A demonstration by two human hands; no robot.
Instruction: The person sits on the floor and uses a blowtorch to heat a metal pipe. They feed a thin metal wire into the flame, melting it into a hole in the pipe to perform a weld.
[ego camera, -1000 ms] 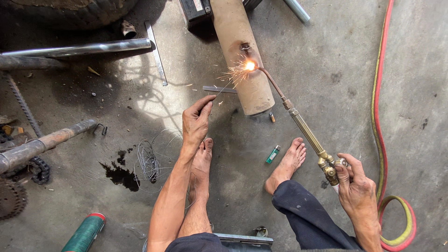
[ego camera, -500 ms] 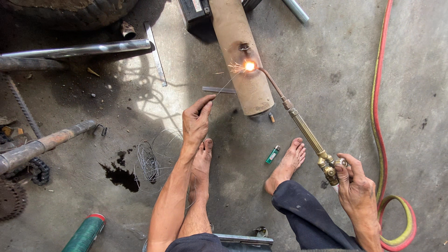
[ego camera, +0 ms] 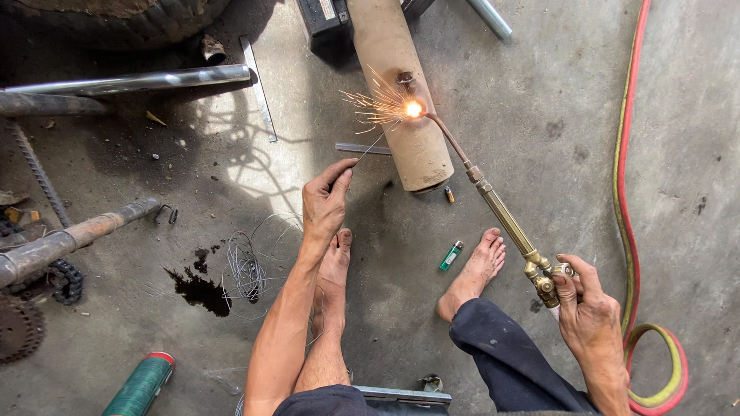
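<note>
My right hand (ego camera: 590,308) grips the rear of a long brass gas torch (ego camera: 505,219). Its curved tip burns at a bright spot (ego camera: 414,109) on a tan metal cylinder (ego camera: 401,85) lying on the concrete floor, throwing sparks to the left. My left hand (ego camera: 325,200) pinches a thin filler wire (ego camera: 370,146) whose far end reaches into the glowing spot. Both my bare feet rest on the floor below the cylinder.
A green lighter (ego camera: 451,255) lies between my feet. Red and yellow hoses (ego camera: 630,231) run down the right side and loop. A wire coil (ego camera: 247,266), dark oil stain (ego camera: 199,289), steel pipes (ego camera: 131,79), rusty bar (ego camera: 69,239), chain and green cylinder (ego camera: 142,384) sit left.
The spray of sparks at the torch tip has grown larger, fanning leftward. Both hands and the torch stay nearly where they were.
</note>
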